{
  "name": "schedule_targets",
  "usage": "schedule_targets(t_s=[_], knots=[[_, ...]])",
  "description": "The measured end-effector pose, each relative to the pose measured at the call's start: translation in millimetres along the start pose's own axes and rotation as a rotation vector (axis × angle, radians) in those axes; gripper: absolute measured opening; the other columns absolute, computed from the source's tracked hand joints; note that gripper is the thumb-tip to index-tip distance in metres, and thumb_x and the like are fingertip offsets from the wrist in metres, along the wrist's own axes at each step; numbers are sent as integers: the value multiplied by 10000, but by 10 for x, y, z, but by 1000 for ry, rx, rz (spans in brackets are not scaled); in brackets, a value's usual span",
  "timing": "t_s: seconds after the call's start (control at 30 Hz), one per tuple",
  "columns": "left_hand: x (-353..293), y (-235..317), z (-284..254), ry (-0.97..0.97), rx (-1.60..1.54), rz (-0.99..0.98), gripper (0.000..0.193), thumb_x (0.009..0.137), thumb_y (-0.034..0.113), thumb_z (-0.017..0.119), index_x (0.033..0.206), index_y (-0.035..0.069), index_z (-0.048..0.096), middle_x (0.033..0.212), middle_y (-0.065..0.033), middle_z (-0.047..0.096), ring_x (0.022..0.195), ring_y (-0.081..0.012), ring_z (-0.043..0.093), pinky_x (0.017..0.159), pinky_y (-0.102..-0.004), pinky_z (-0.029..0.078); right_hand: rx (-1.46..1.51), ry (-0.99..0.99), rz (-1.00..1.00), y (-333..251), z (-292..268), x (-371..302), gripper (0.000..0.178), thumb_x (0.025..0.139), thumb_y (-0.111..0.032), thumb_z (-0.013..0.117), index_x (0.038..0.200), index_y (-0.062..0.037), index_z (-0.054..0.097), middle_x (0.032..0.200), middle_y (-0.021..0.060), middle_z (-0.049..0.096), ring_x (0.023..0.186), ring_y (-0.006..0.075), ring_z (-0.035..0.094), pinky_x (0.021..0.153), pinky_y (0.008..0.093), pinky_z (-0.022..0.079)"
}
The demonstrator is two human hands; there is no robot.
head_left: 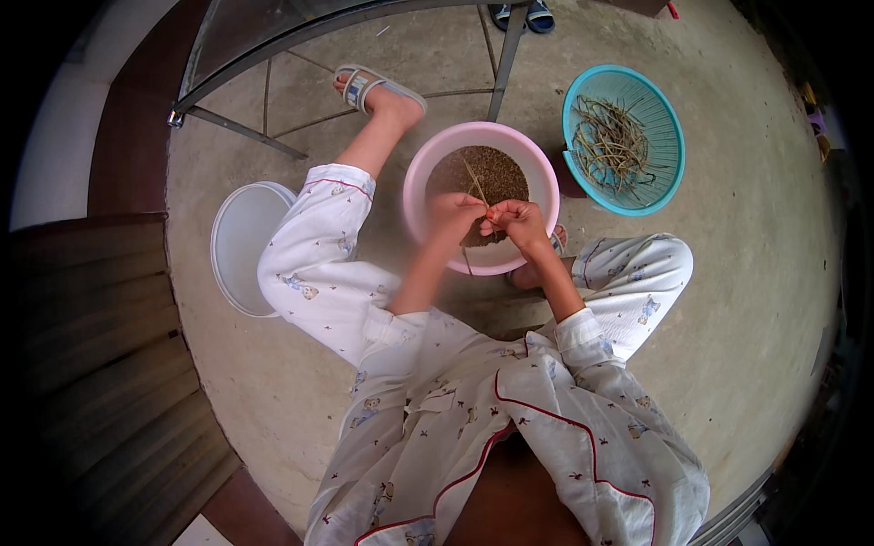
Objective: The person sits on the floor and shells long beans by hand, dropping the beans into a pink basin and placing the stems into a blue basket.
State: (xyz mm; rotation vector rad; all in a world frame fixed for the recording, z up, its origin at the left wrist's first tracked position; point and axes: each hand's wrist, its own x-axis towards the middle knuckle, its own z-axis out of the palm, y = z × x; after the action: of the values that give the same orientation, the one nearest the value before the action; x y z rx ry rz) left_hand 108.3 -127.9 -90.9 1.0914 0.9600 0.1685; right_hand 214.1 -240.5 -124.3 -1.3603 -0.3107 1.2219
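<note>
Between my legs stands a pink basin [421, 164], its bottom covered with small brown seeds [492, 168]. Over it my left hand [452, 215], partly blurred, has its fingers closed on a thin, dry, straw-coloured pod [474, 179] that points up and away. My right hand [516, 221] meets it fingertip to fingertip, pinched at the near end of the same pod. A small orange-red spot shows at the right fingertips; I cannot tell what it is. To the right, a teal colander [670, 127] holds a tangle of similar dry pods [608, 141].
A white bucket [238, 250] is on the concrete floor [746, 273] beside my left leg. A metal-framed table [364, 18] stands at the far left, one leg [508, 64] reaching down behind the basin. Dark slippers [537, 18] lie at the far edge.
</note>
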Motion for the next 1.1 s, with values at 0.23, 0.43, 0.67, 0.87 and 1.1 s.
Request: schedule_targets(t_s=[0.23,0.43,0.67,0.87,1.1], knots=[[-17,18,-10,-35,-150,-42,57,722,47,668,745,15,628,625,-4,573,460,-35,426,415,-180,297,126,-65,69,41,-37,2,105,884,-53,546,909,28,606,779,109,648,703,198,655,672,305,551],[0,-13,25,-4,-13,-31,54,734,41,665,749,8,625,632,-14,588,460,-31,437,406,-175,289,262,-152,255,-137,58,-32,172,930,-205,524,923,-41,575,694,6,560,606,101,570,589,254,535],[63,-89,-20,-24,-1,16,58,736,42,662,748,2,621,629,-22,595,460,-32,445,399,-181,279,142,-70,146,-11,91,51,223,943,-242,514,795,-75,530,623,-20,510,495,62,449,437,207,390],[26,-69,-5,-49,-59,7,60,728,41,661,762,9,623,619,-11,583,449,-27,410,396,-184,266,-76,37,-27,113,109,80,223,954,-188,484,782,-53,524,599,-6,502,476,72,436,424,216,370],[-38,13,26,-59,-126,5,44,743,55,651,757,20,629,621,3,573,463,-27,420,407,-184,275,-95,-40,-15,54,28,41,151,947,-133,481,871,-24,554,698,36,578,557,98,533,507,231,466]])
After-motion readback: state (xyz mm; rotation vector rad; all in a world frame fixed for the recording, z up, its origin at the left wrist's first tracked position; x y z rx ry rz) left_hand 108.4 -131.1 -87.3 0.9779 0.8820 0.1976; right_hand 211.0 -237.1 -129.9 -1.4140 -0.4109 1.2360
